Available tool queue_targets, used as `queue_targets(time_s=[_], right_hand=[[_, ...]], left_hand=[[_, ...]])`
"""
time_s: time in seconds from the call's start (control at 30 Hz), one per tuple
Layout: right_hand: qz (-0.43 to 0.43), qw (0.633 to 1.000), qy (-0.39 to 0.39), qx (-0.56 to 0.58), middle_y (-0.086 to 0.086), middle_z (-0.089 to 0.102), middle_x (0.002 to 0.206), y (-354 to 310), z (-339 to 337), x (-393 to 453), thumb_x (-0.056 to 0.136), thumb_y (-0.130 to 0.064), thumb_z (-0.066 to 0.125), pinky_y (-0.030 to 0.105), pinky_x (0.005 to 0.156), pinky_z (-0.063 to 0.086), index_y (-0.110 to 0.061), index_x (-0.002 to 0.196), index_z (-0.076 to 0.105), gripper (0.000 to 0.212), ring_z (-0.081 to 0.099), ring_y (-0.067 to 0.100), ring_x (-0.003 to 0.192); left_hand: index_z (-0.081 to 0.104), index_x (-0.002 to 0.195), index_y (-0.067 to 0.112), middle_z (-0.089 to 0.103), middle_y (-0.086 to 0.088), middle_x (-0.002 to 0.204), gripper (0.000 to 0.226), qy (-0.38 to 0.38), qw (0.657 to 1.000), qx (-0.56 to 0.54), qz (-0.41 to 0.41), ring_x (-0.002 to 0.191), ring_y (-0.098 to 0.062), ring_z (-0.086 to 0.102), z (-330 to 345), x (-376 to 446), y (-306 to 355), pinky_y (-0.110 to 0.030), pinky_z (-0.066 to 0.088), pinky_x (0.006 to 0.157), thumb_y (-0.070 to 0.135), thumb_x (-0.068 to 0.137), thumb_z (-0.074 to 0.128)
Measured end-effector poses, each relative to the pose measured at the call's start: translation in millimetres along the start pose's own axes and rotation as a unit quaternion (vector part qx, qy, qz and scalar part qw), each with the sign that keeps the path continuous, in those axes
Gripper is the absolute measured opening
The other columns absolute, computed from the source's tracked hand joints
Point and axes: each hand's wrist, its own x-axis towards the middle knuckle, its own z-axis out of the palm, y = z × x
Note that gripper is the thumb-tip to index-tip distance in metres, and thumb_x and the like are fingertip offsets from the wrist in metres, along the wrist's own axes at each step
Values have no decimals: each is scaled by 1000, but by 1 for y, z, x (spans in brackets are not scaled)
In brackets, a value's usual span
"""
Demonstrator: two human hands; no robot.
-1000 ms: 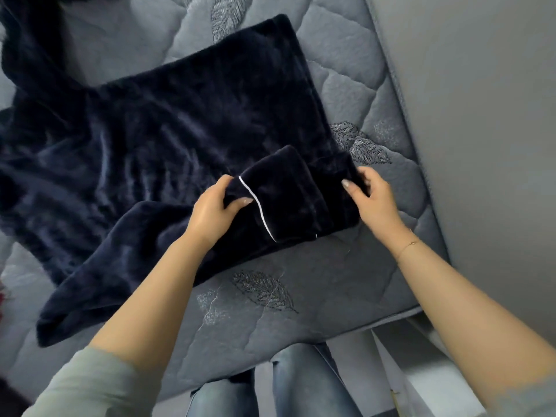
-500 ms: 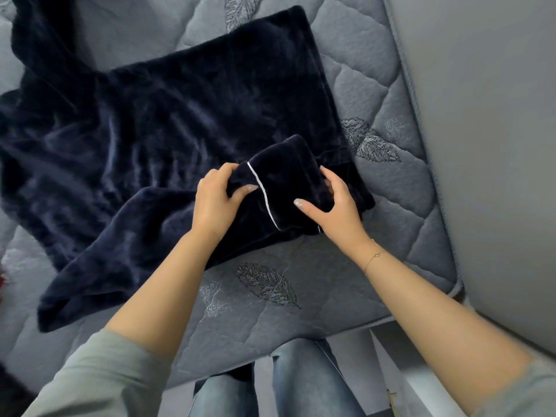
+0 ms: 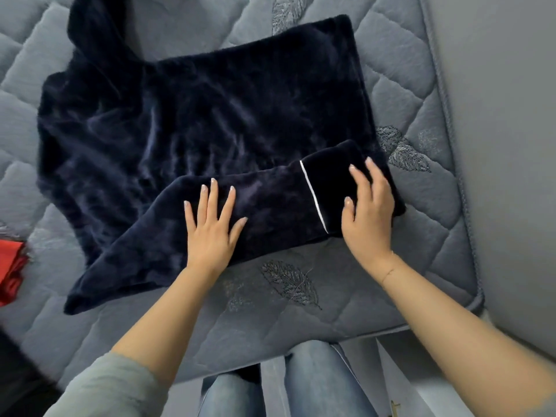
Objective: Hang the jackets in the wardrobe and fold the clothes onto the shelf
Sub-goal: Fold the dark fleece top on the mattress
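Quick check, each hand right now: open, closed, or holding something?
Left hand: open, fingers spread flat on the folded sleeve.
Right hand: open, resting on the sleeve's cuff.

A grey quilted mattress (image 3: pixel 421 236) with stitched leaf patterns carries everything. A dark navy plush garment (image 3: pixel 210 130) lies spread across its middle, one sleeve folded over the near edge. A red cloth (image 3: pixel 10 266) sits at the left edge.
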Motion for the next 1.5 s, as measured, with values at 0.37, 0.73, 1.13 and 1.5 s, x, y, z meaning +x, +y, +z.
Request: queue_targets(time_s=[0.37,0.73,1.13,1.5], right_hand=[[-215,910,-246,-255,-1,11,166,-15,75,10,101,-54,29,39,123,3,-25,158,13,65,9,16,152],[7,950,-258,-173,5,12,165,-70,32,24,101,-28,50,44,123,11,-15,154,29,58,9,22,152],[-82,966,-201,-140,6,28,160,-86,29,179,97,-24,58,42,112,33,-13,141,51,45,28,26,145],[-107,942,-273,-163,-5,-10,165,-18,111,316,95,-64,36,53,116,-14,-34,157,5,75,-13,18,151]], left_hand=[[10,156,33,-5,1,166,67,6,997,-2,-75,153,-20,-7,22,-41,-133,-56,-6,121,64,97,20],[16,157,32,-3,-3,166,68,-59,988,-123,-72,152,-24,-3,-19,-36,-133,-55,-4,121,51,98,45],[57,129,19,34,-1,156,34,19,978,-208,0,140,-21,34,-125,104,-57,-41,33,112,19,96,57],[-19,153,33,-40,8,154,77,-48,994,-92,-32,137,-8,-42,-53,282,-29,-53,-31,104,68,95,18]])
